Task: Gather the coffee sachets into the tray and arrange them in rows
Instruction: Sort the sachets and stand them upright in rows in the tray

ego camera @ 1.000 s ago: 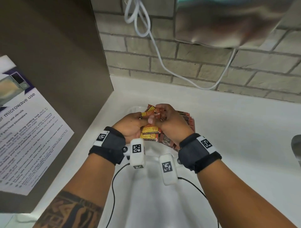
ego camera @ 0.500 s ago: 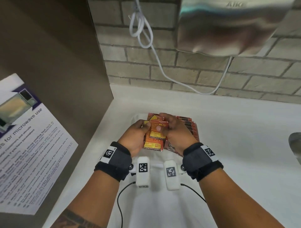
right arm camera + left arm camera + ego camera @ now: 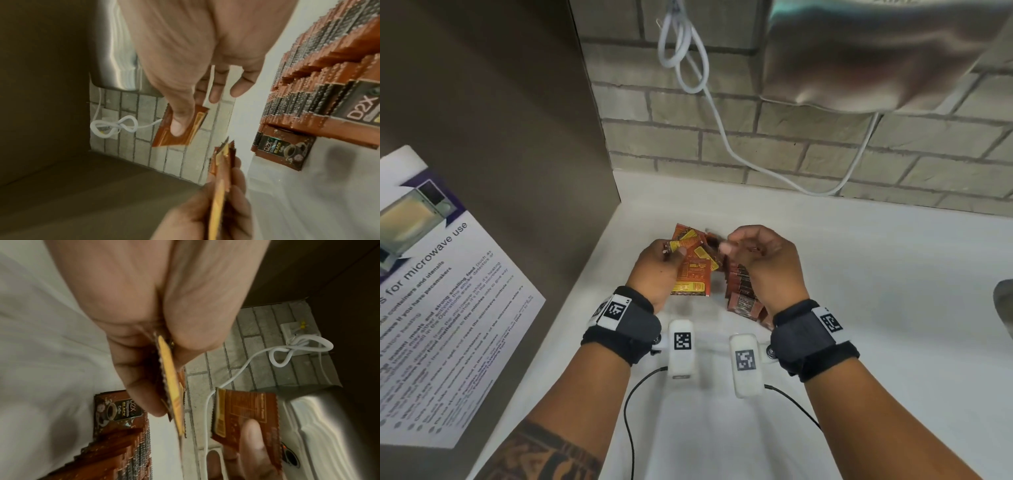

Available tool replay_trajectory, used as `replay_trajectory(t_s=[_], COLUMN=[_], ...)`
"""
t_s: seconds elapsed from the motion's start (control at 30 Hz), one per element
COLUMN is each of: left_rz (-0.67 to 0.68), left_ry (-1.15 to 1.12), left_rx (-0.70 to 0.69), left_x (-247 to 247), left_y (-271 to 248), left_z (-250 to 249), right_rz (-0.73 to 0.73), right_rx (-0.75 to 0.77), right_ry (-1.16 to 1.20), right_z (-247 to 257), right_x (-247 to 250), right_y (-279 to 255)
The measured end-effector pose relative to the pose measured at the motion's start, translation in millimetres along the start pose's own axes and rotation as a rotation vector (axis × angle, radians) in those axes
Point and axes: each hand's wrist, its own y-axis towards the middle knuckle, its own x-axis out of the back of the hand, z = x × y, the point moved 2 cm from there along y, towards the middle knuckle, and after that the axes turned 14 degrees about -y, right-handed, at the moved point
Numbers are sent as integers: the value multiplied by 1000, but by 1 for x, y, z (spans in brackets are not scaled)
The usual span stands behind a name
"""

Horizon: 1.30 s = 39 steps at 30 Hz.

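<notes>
My left hand (image 3: 674, 253) grips a fanned bunch of orange-brown coffee sachets (image 3: 693, 274), seen edge-on in the left wrist view (image 3: 172, 394). My right hand (image 3: 726, 245) pinches a single sachet (image 3: 162, 138) between thumb and fingers, just right of the bunch and apart from it. Below the right hand, several sachets labelled black coffee lie overlapped in a row (image 3: 741, 291) on a white surface; the same row (image 3: 329, 81) shows in the right wrist view. The tray's edges cannot be told from the white counter.
A steel hand dryer (image 3: 876, 58) hangs on the brick wall, with a looped white cable (image 3: 719, 113) below it. A brown panel with a microwave notice (image 3: 441, 308) walls off the left. A metal object (image 3: 1005, 301) sits at the right edge.
My right hand has drawn one sachet off the bunch in my left hand, and the two hands have parted slightly. The bunch now fans out more.
</notes>
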Motion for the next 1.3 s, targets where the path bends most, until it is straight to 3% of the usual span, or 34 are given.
replay_trajectory(t_s=[0.13,0.37,0.47,0.6,0.77,0.9,0.97,1.1,1.3], left_rz=[-54,-105,-118,-108,-140,-182,-181,-182,-167], left_ry=[75,311,379,361,353,335,338,331,287], left_rx=[-86,-230,-281,-290,-281,-264,-259,-258,-243], left_x=[2,-5,-7,-11,-7,2,4,2,-2], left_y=[2,1,0,-2,1,4,4,4,2], left_z=[-2,-7,-6,-3,-4,-5,-6,-8,-11], right_rz=[54,292,364,270,153,56,77,126,101], right_rx=[108,48,-96,-138,-243,-229,-188,-234,-263], right_ry=[-166,-233,-170,-158,51,51,12,259,446], right_z=[-10,-24,-20,-19,-23,-27,-26,-17,-11], right_x=[-7,-17,-16,-19,-10,7,12,15,8], right_y=[-8,-9,-7,-2,0,4,4,5,6])
